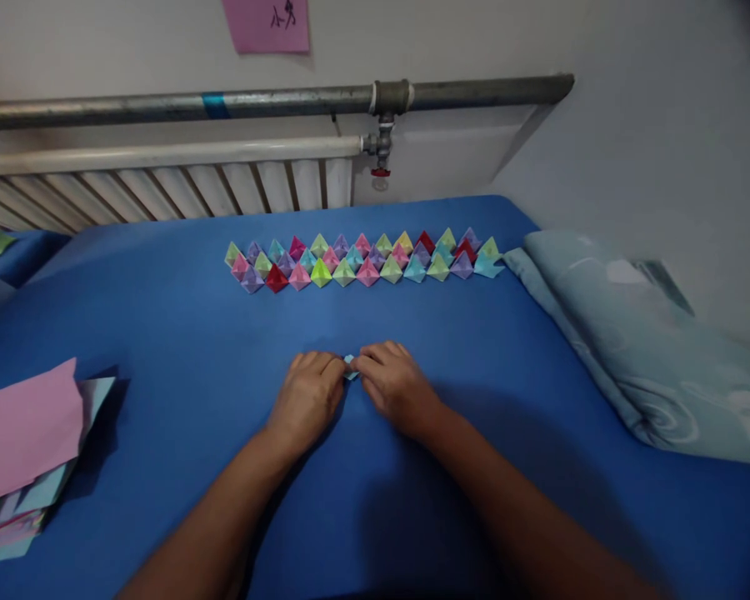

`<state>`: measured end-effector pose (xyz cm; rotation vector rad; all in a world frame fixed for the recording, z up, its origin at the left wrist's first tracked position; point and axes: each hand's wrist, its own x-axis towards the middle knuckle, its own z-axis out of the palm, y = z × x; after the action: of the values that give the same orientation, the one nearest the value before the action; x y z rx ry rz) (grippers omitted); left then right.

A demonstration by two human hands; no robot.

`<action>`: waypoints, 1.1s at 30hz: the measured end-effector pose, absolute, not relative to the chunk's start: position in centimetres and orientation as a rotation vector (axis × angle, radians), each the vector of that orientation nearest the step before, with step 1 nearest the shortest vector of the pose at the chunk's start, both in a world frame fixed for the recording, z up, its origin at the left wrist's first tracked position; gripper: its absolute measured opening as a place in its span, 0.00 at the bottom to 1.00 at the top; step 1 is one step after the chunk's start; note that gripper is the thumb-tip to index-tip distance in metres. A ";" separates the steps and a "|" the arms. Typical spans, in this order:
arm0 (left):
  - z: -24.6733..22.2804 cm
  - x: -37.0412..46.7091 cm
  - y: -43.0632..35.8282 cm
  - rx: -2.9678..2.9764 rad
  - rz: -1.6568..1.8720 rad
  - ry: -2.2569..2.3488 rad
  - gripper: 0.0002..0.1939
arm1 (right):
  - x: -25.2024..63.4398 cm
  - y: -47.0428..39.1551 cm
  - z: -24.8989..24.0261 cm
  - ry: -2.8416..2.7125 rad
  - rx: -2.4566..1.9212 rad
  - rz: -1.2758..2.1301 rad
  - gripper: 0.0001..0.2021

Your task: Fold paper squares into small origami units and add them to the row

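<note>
Between my two hands is a small piece of light blue folded paper [350, 367], mostly covered by the fingers. My left hand [309, 390] grips its left side with the fingers closed. From the right, my right hand [400, 385] pinches the other side. Both hands rest low over the blue surface [218, 492]. Beyond them stand rows of small folded paper pieces [368, 272] in pink, green, purple, red, yellow and blue, set close together. How the held paper is folded cannot be made out.
A stack of coloured paper sheets [25, 433] lies at the left, pink on top. On the right is a folded pale green patterned cloth [637, 350]. Along the back wall run a metal pipe [287, 105] with a valve [381, 150] and a white radiator [212, 187].
</note>
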<state>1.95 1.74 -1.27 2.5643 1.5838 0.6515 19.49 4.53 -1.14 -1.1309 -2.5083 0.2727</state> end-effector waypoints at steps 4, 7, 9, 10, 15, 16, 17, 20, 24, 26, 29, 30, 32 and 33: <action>-0.9 1.8 1.3 2.570 0.662 1.556 0.07 | 19.8 4.3 -0.6 -2.490 -1.181 0.406 0.07; -0.7 1.8 1.3 2.539 0.669 1.554 0.06 | 19.9 4.6 -0.2 -2.480 -1.219 0.507 0.06; -0.7 1.9 1.3 2.514 0.682 1.556 0.06 | 19.9 4.9 -0.1 -2.469 -1.236 0.570 0.05; -0.7 1.9 1.4 2.505 0.690 1.556 0.06 | 20.0 4.9 -0.1 -2.462 -1.243 0.599 0.05; -1.0 1.7 1.5 2.484 0.732 1.556 0.06 | 20.0 5.0 0.0 -2.407 -1.275 0.670 0.04; -1.0 1.6 1.5 2.472 0.734 1.563 0.06 | 19.9 4.9 0.0 -2.399 -1.280 0.672 0.05; -1.1 1.6 1.6 2.455 0.732 1.577 0.07 | 19.9 4.9 -0.1 -2.390 -1.285 0.671 0.05; -1.0 1.6 1.8 2.394 0.686 1.639 0.07 | 19.7 4.9 -0.1 -2.368 -1.306 0.664 0.05; -0.9 1.7 2.0 2.327 0.606 1.703 0.08 | 19.6 5.0 0.0 -2.349 -1.326 0.667 0.05; -0.7 1.7 2.1 2.296 0.571 1.715 0.09 | 19.5 5.0 0.0 -2.340 -1.320 0.661 0.04; -0.4 1.8 2.3 2.239 0.519 1.719 0.09 | 19.5 5.0 -0.3 -2.312 -1.304 0.643 0.04; -0.3 1.9 2.4 2.219 0.503 1.726 0.09 | 19.5 5.0 -0.4 -2.300 -1.298 0.636 0.05; -0.2 2.0 2.5 2.186 0.487 1.753 0.10 | 19.4 5.0 -0.5 -2.279 -1.285 0.619 0.06; -0.2 2.1 2.6 2.174 0.487 1.767 0.10 | 19.3 5.0 -0.6 -2.269 -1.278 0.610 0.06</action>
<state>2.10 2.60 -0.17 2.1737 1.7674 0.4872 19.33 5.04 -0.60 -1.2782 -2.2690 0.6096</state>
